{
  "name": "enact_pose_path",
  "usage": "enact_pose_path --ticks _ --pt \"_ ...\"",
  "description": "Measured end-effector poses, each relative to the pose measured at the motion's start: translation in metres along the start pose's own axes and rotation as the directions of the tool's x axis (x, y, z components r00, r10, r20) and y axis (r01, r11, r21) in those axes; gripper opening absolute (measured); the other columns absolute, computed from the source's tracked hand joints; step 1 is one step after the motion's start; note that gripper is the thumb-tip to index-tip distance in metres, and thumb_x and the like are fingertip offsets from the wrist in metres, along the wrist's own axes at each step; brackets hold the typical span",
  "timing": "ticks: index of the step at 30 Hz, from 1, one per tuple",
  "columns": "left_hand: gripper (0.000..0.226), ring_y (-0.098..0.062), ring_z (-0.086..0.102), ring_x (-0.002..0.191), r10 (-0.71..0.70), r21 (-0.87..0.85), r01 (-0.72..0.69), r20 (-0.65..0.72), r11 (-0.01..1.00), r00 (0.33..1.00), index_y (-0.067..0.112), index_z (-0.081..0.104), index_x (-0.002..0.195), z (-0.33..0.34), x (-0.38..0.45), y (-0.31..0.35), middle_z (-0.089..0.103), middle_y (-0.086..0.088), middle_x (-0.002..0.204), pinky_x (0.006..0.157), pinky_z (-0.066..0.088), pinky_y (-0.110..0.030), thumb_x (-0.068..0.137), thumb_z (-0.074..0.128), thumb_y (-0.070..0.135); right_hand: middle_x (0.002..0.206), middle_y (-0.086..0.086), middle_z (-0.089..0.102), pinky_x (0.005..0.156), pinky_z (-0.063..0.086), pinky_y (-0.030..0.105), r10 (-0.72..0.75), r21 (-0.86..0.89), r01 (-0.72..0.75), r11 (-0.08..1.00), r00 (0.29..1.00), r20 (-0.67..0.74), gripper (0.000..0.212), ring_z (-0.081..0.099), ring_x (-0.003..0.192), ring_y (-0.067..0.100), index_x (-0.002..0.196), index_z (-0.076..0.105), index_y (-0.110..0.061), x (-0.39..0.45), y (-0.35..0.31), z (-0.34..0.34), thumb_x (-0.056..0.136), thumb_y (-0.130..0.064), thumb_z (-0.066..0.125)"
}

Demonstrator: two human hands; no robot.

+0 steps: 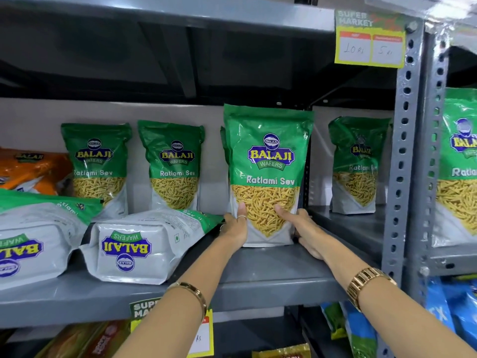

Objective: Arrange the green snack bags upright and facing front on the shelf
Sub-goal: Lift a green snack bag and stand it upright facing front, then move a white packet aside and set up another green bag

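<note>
Both hands clamp 1 upright green snack bag (267, 174) at its base: the left hand (236, 228) on its lower left edge, thumb across the front, the right hand (305, 229) wrapped round its lower right corner. It stands facing front on the grey shelf (271, 270), near the front edge. 2 more bags (99, 169) stand at the back; another (144, 244) lies flat at the front edge.

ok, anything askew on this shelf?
Yes. Two green bags lie flat at the shelf's front left, one showing its logo upside down, another at the frame edge. Both hands hold a bag upright.
</note>
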State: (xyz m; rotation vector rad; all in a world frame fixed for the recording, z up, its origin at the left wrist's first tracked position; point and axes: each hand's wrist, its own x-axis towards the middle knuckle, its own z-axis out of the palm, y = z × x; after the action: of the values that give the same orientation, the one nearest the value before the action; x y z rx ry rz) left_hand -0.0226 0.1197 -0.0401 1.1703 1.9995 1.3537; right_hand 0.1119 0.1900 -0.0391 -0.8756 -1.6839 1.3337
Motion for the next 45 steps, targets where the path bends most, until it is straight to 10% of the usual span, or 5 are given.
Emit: enact_pose_path --ticks 6,11,29,37,45 --pt "0.074 -0.027 0.011 0.148 -0.012 0.021 0.011 0.070 1.000 0.998 0.015 0.003 0.151 -0.006 -0.009 -0.001 0.009 -0.010 0.160 0.121 0.011 -0.042 0.091 0.009 0.058 0.148 0.016 0.037 0.112 0.027 0.040 0.032 -0.006 -0.031 0.999 0.998 0.045 0.082 0.029 0.140 0.036 0.140 0.021 -0.013 -0.010 -0.001 -0.001 0.079 -0.052 0.060" --pt "0.072 -0.030 0.022 0.144 0.035 0.162 -0.042 0.043 0.986 0.998 0.009 0.012 0.150 -0.007 -0.028 -0.006 0.020 -0.015 0.157 0.116 0.019 -0.040 0.094 0.009 0.055 0.161 0.005 0.006 0.119 0.009 0.040 0.046 -0.077 -0.037 0.996 0.992 0.115 0.126 0.010 0.147 0.022 0.149 -0.009 -0.017 -0.030 -0.004 -0.005 0.056 -0.068 0.059" --pt "0.066 -0.028 0.039 0.133 0.147 0.136 -0.141 -0.038 0.981 0.988 0.004 0.033 0.141 -0.016 -0.102 -0.002 0.042 -0.017 0.145 0.101 0.033 -0.034 0.096 0.021 0.051 0.150 0.009 0.034 0.106 0.030 0.037 -0.142 -0.047 0.138 0.989 0.984 -0.104 0.092 0.034 0.136 0.026 0.146 0.010 -0.018 -0.093 -0.003 0.004 0.078 -0.049 0.063" --pt "0.059 -0.026 0.031 0.141 0.317 0.059 -0.313 -0.270 0.948 0.909 0.009 0.014 0.150 -0.084 -0.095 0.006 0.030 -0.013 0.154 0.117 0.025 -0.037 0.097 0.038 0.017 0.110 -0.001 0.054 0.090 0.041 0.038 -0.713 -0.497 0.513 0.700 0.540 -0.447 0.046 0.051 0.105 0.022 0.113 0.051 -0.010 -0.119 -0.019 0.069 0.074 -0.031 0.064" --pt "0.036 -0.029 0.054 0.116 0.355 0.223 -0.297 -0.300 0.928 0.885 0.013 0.051 0.119 -0.165 -0.093 0.009 0.056 -0.013 0.127 0.096 0.044 -0.034 0.085 0.055 0.005 0.086 -0.003 0.050 0.066 0.034 0.026 -0.401 -0.346 0.309 0.886 0.885 -0.236 0.030 0.047 0.088 0.017 0.096 0.054 -0.015 -0.100 -0.041 0.154 0.081 -0.040 0.062"
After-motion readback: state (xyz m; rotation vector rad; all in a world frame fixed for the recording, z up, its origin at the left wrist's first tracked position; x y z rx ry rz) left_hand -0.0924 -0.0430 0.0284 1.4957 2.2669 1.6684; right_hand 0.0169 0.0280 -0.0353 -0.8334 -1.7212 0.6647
